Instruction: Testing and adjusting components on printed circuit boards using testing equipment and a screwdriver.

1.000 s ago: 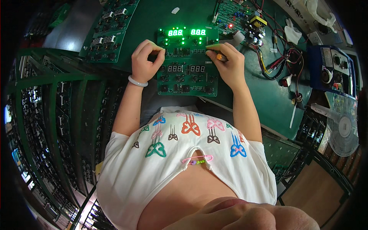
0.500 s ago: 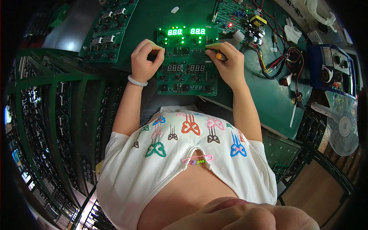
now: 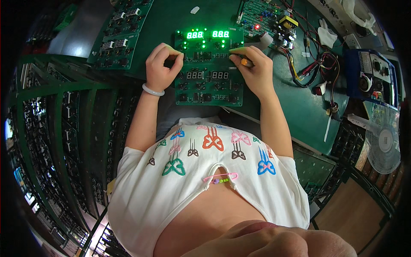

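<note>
One green counter (image 3: 295,113) leaves bare room past the far edge of the circuit board (image 3: 209,65), which lies between both hands, its slightly longer axis running away from the person. Left hand (image 3: 164,67) and right hand (image 3: 258,72) flank it, both close — left fingers pinching its left edge, right fingers at its right edge, curled around an orange-ended tool (image 3: 246,62).

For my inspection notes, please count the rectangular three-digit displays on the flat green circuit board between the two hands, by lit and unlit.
Rectangular three-digit displays glowing green-white: 2
Rectangular three-digit displays, unlit, with pale segments: 2
Total: 4
</note>
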A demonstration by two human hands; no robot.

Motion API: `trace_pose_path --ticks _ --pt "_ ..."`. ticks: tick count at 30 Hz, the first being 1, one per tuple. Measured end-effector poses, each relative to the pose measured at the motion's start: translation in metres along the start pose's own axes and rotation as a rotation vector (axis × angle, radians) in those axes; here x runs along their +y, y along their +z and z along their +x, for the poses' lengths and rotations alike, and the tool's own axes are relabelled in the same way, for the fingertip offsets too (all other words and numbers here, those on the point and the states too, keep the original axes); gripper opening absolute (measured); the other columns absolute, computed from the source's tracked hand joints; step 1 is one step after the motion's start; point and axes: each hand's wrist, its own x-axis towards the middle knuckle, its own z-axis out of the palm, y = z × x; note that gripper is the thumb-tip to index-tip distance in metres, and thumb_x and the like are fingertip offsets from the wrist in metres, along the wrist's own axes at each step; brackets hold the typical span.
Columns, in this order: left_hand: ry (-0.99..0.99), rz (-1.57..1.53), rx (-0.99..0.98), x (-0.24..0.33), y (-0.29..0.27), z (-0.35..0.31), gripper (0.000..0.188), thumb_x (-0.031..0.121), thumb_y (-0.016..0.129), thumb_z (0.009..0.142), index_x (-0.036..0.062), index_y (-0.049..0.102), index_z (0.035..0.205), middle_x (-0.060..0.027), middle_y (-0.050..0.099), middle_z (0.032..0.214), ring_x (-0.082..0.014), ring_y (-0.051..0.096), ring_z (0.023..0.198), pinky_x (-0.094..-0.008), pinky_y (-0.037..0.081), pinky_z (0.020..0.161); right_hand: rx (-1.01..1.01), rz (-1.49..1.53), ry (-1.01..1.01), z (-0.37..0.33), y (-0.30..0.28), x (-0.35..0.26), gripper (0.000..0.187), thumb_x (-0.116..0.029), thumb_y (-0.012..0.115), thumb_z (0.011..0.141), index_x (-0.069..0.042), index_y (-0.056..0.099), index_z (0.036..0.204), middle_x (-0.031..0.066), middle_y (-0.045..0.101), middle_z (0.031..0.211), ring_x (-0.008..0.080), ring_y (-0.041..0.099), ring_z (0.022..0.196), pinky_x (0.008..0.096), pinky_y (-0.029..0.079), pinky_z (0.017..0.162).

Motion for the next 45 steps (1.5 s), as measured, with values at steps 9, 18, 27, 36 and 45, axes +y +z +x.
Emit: trace_pose_path --ticks 9,18,27,36,45 --pt "-0.006 -0.004 -0.003 0.0017 -0.0003 0.0006 0.011 -0.002 0.071 0.077 0.0031 0.061 0.076 -0.0068 0.057 0.072 -0.0198 0.058 0.062 -0.0289 0.047 0.056 -0.004 -0.001 0.001 0.0 -0.0003 -0.0013 0.018 -0.002 0.076 0.079 -0.005 0.07 0.096 0.0078 0.059 0.077 0.0195 0.056 0.064 0.0296 0.045 0.057" --pt "-0.006 0.001 -0.003 0.0012 -0.0002 0.0003 0.011 -0.001 0.071 0.077 0.0033 0.061 0.076 -0.0066 0.057 0.072 -0.0196 0.058 0.062 -0.0291 0.047 0.056 -0.003 0.002 0.007 0.0 -0.0007 -0.002 0.018 -0.002 0.075 0.08 -0.004 0.07 0.096 0.0081 0.059 0.078 0.0199 0.056 0.064 0.0298 0.046 0.057" --pt "-0.003 0.0 -0.001 -0.0015 0.0005 -0.0005 0.011 0.0 0.071 0.078 0.0037 0.061 0.076 -0.0061 0.056 0.072 -0.0191 0.058 0.061 -0.029 0.046 0.055 -0.009 0.002 -0.003 -0.0005 -0.0003 0.0003 0.017 -0.002 0.075 0.08 -0.004 0.069 0.096 0.0088 0.06 0.078 0.0209 0.057 0.064 0.0303 0.046 0.057" --pt "-0.013 -0.009 -0.006 -0.0008 0.0006 -0.0002 0.011 0.0 0.071 0.078 0.0036 0.061 0.076 -0.0061 0.056 0.072 -0.0187 0.058 0.06 -0.0283 0.046 0.055 -0.011 -0.008 -0.011 0.0005 -0.0014 -0.0015 0.017 -0.002 0.075 0.08 -0.004 0.069 0.096 0.0091 0.061 0.079 0.0216 0.059 0.066 0.0304 0.047 0.058" --pt "-0.016 -0.01 -0.01 0.0002 0.0003 0.0004 0.011 -0.001 0.07 0.078 0.0031 0.06 0.076 -0.0065 0.056 0.072 -0.0192 0.058 0.061 -0.0287 0.047 0.056 -0.01 -0.004 -0.009 -0.0003 -0.0005 0.0007 0.017 -0.002 0.075 0.08 -0.005 0.069 0.096 0.0092 0.061 0.079 0.0218 0.059 0.065 0.0309 0.047 0.057"
